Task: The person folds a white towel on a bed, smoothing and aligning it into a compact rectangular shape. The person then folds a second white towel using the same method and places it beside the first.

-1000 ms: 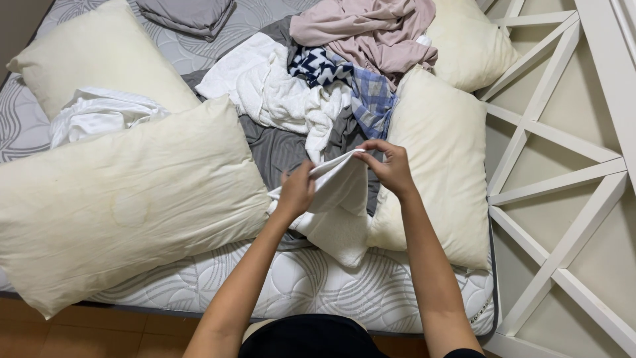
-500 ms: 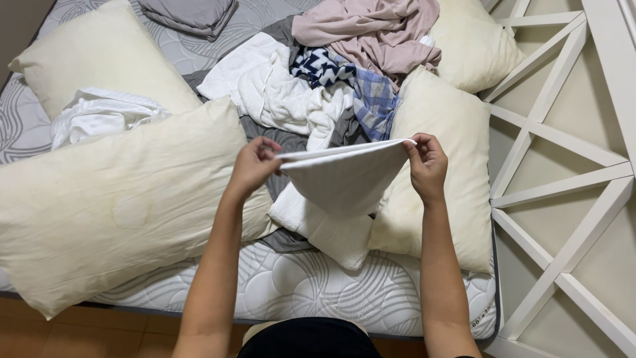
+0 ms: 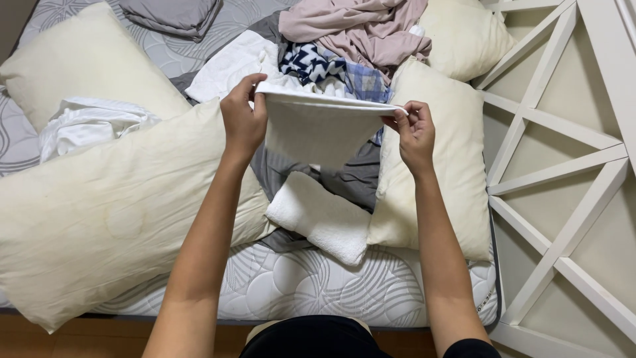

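White folded cotton cloth [image 3: 318, 129] hangs between both hands, long edge running left-right. Left hand [image 3: 243, 122] & right hand [image 3: 415, 132] each pinch one top corner, equally near.

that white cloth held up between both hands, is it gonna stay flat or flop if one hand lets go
Likely floppy: the white cloth is taut only along the top edge pinched by the left hand and right hand, while the rest hangs loose. It looks light, since a fingertip grip carries it. Released at one corner, it would probably swing down toward the folded white towel.
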